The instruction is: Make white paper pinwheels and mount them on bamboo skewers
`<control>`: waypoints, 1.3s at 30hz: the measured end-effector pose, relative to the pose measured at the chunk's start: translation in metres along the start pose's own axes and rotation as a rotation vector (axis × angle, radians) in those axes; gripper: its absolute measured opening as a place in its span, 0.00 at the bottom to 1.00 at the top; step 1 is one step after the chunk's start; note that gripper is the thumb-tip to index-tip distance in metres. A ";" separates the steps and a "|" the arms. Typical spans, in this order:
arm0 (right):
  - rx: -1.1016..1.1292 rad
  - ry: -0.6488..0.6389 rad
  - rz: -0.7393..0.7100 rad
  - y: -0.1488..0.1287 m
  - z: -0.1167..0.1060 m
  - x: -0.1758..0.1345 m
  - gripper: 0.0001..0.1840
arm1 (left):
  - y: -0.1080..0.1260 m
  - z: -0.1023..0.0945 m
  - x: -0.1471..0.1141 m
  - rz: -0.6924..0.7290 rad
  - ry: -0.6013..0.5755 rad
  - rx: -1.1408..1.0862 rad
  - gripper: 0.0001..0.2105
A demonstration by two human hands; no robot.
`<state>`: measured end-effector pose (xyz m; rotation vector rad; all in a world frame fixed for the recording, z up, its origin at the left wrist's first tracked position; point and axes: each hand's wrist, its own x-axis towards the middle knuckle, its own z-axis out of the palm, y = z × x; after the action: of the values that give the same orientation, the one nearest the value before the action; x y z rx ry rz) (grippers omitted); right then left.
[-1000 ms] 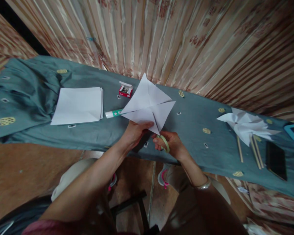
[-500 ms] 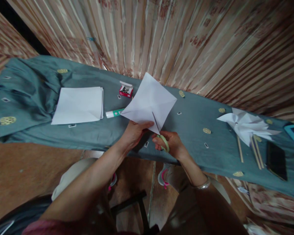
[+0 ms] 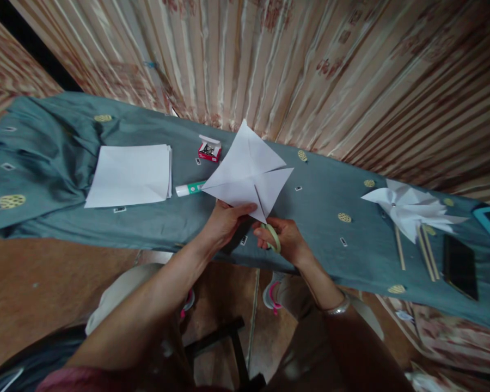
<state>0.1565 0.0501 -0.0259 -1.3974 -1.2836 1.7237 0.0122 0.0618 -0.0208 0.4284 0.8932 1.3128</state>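
A square sheet of white paper [image 3: 239, 166] is held cornerwise above the cloth, with slits running in from its right and near corners. My left hand [image 3: 227, 220] grips its lower left edge, thumb on top and fingers underneath. In my right hand [image 3: 288, 238] are scissors with a pale green handle [image 3: 274, 238]. Their blades are at the near corner, along the slit there; how far apart the blades stand is too small to tell. The right corner's slit gapes a little. Beside the left corner lies a white and green glue stick [image 3: 190, 189], its end partly covered by the paper.
A stack of white paper [image 3: 129, 174] lies to the left. Behind the glue stick is an open red box [image 3: 209, 151] of small metal pieces. At right are paper pinwheels [image 3: 412, 209] on sticks, a black phone [image 3: 460, 267] and a blue-edged device [image 3: 488, 220].
The slit at the paper's right corner has parted into a visible gap, where before it showed as a thin line. Both hands and the scissors stay nearly in place.
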 end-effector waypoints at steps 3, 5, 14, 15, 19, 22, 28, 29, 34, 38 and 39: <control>0.008 0.010 0.004 -0.001 0.001 0.000 0.24 | 0.001 0.001 -0.001 -0.006 -0.008 0.006 0.14; 0.013 0.012 0.011 -0.001 0.002 0.000 0.25 | 0.002 0.002 -0.002 -0.013 -0.017 0.014 0.13; 0.002 -0.042 -0.032 0.001 -0.001 0.000 0.24 | 0.000 -0.002 0.002 -0.004 -0.043 0.012 0.13; 0.002 -0.042 -0.035 0.002 -0.001 0.000 0.24 | -0.001 -0.002 0.002 -0.001 -0.048 0.013 0.13; -0.013 -0.041 -0.035 0.002 -0.001 0.000 0.25 | -0.001 -0.001 0.001 0.000 -0.050 0.010 0.12; -0.018 -0.030 -0.020 0.000 0.000 0.000 0.26 | 0.001 0.001 0.000 -0.011 -0.040 0.012 0.13; -0.031 -0.026 -0.004 -0.002 0.000 -0.001 0.27 | 0.004 0.003 -0.001 -0.003 -0.018 -0.005 0.14; -0.040 -0.031 -0.012 -0.002 0.000 -0.001 0.26 | 0.004 0.003 -0.001 0.001 -0.014 -0.005 0.14; -0.062 -0.044 -0.045 -0.001 -0.002 0.000 0.25 | 0.001 0.002 -0.001 -0.010 -0.009 0.000 0.13; -0.050 -0.043 -0.047 -0.001 -0.001 0.001 0.25 | 0.000 0.001 -0.001 -0.017 -0.016 0.013 0.13; -0.047 -0.047 -0.045 -0.002 0.000 0.001 0.25 | 0.000 0.001 -0.001 -0.016 -0.019 0.013 0.13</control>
<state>0.1564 0.0517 -0.0246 -1.3509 -1.3794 1.7162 0.0133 0.0609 -0.0197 0.4422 0.8881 1.2868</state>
